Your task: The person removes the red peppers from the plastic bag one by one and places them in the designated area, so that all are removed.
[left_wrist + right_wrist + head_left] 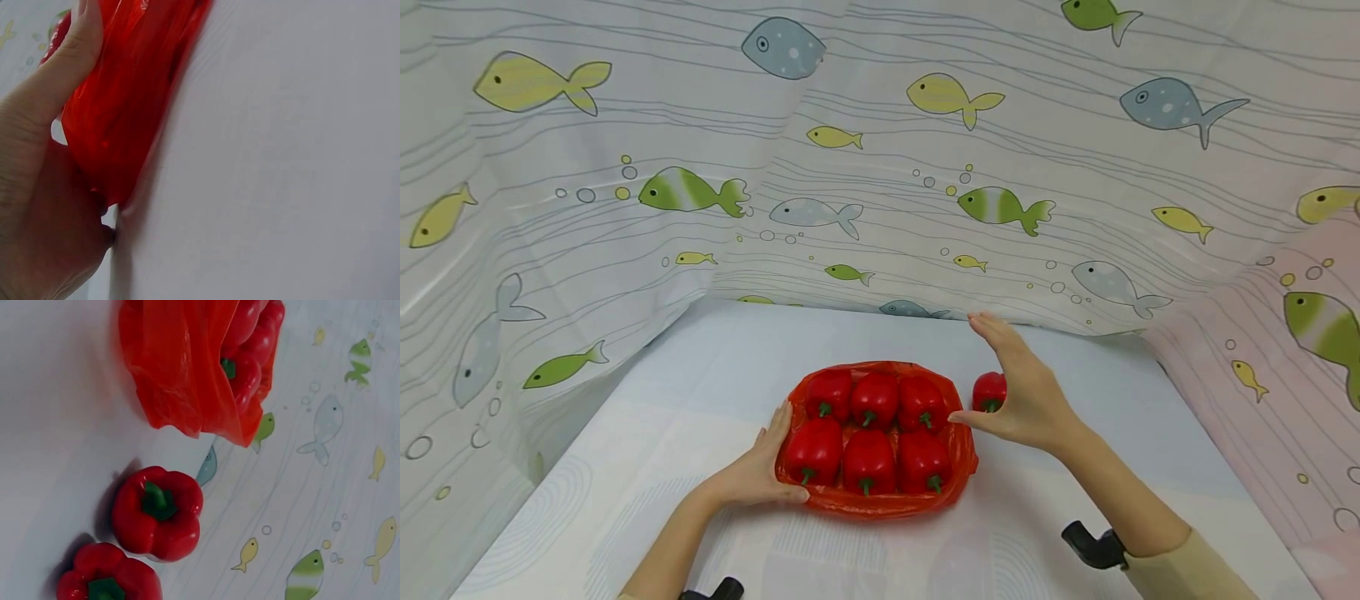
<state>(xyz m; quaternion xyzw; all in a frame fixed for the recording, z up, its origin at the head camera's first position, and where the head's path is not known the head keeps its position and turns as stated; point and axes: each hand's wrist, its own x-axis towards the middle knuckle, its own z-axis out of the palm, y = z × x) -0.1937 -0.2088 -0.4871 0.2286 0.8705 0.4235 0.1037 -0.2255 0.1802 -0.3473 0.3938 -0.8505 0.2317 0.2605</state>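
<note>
Several red bell peppers [868, 462] sit in two rows inside an open red plastic bag [880, 505] on the table. My left hand [760, 467] rests against the bag's left end, fingers along its side and thumb along its front edge. In the left wrist view the thumb [72, 56] lies on the red plastic. My right hand [1030, 400] is at the bag's right side, fingers spread wide and holding nothing. A loose bell pepper [989, 392] stands partly behind it. The right wrist view shows this pepper [157, 512] and a second loose one [109, 578], which the hand hides in the head view.
A pale cloth with faint patterns covers the table [715, 358]. Fish-printed sheeting [880, 167] hangs behind the table and along both sides. Black wrist mounts [1093, 546] are on both forearms.
</note>
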